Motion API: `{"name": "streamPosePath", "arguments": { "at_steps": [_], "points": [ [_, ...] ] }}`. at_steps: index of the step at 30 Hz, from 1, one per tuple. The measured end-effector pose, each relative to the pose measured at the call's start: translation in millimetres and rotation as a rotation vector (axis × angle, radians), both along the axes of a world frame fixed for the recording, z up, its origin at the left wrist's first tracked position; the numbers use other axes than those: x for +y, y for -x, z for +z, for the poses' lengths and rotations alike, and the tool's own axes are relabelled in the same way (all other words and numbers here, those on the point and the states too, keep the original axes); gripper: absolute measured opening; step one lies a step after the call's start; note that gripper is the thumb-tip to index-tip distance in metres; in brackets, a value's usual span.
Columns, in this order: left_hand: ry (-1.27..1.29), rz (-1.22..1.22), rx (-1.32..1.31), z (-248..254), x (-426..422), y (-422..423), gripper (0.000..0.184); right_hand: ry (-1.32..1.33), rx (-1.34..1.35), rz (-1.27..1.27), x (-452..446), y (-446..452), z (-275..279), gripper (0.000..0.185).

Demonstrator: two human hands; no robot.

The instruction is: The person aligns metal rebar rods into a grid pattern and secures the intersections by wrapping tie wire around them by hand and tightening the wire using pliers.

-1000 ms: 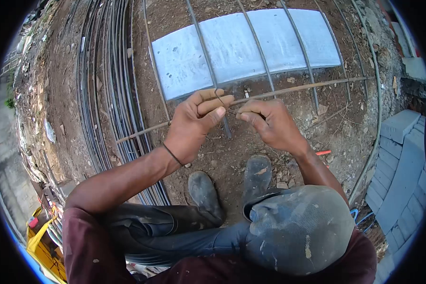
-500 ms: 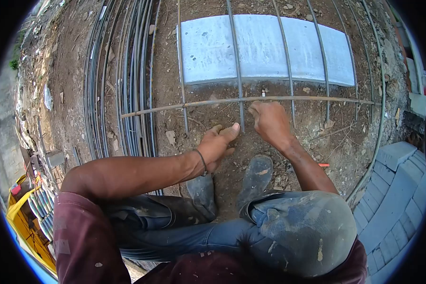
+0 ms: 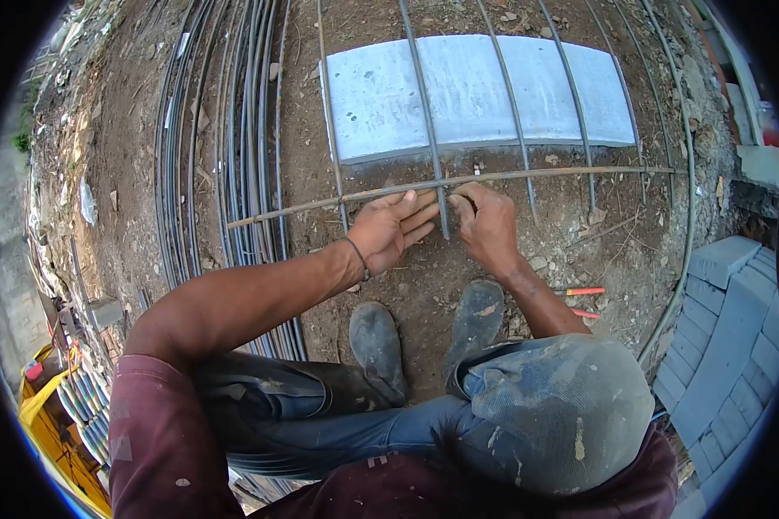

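Note:
A thin rebar lies crosswise over several long rebars, one of which passes between my hands. My left hand is palm up just left of that crossing, fingers stretched out at the underside of the cross bar; nothing shows in its palm. On the other side of the crossing, my right hand has its thumb and fingers pinched together close to the bars. Whatever the right fingertips hold, if anything, is too small to make out. A pale concrete slab lies beneath the long bars, beyond my hands.
A bundle of rebars runs along the left. Two red handles show on the soil by my right forearm. Grey blocks are stacked at right, near a long curved bar. My boots stand on the dirt.
My left hand has moved up to the cross bar and its fingers have straightened. My right hand stays near the crossing, still pinched. More of the red handles shows.

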State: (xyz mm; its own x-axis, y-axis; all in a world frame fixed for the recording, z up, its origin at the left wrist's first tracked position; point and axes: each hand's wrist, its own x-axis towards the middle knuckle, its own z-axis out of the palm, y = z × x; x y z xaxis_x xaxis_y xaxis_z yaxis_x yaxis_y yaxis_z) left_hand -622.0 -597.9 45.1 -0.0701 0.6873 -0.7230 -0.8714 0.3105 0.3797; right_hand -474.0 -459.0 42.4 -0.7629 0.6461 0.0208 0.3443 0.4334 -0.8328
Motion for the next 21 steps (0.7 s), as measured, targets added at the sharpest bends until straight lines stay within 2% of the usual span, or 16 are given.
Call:
{"name": "streamPosePath", "arguments": {
  "at_steps": [4,6,10,13,15,17,18,20,21],
  "points": [
    [0.071,0.026,0.029,14,3,-5,0.046,-0.115,-0.014,0.021,4,-10,-1,0.006],
    [0.093,0.046,0.025,25,5,-13,0.047,-0.346,0.048,0.017,2,-9,1,0.005],
    [0.148,0.095,0.045,39,11,-24,0.049,-0.471,0.066,0.098,8,0,6,0.006],
    [0.178,0.124,0.051,49,16,-31,0.051,-0.568,0.101,0.243,20,8,17,0.01],
    [0.195,0.135,0.055,55,17,-36,0.053,-0.621,0.088,0.477,34,11,22,0.012],
    [0.213,0.04,0.174,58,16,-42,0.063,-0.654,0.082,0.519,46,15,23,0.013],
    [0.211,0.038,0.175,55,15,-41,0.063,-0.684,0.079,0.559,49,15,23,0.015],
    [0.121,-0.001,0.168,47,10,-36,0.08,-0.65,0.052,0.493,45,11,16,0.019],
    [0.121,-0.001,0.171,42,8,-36,0.08,-0.651,0.055,0.491,46,11,13,0.019]
  ]
}}
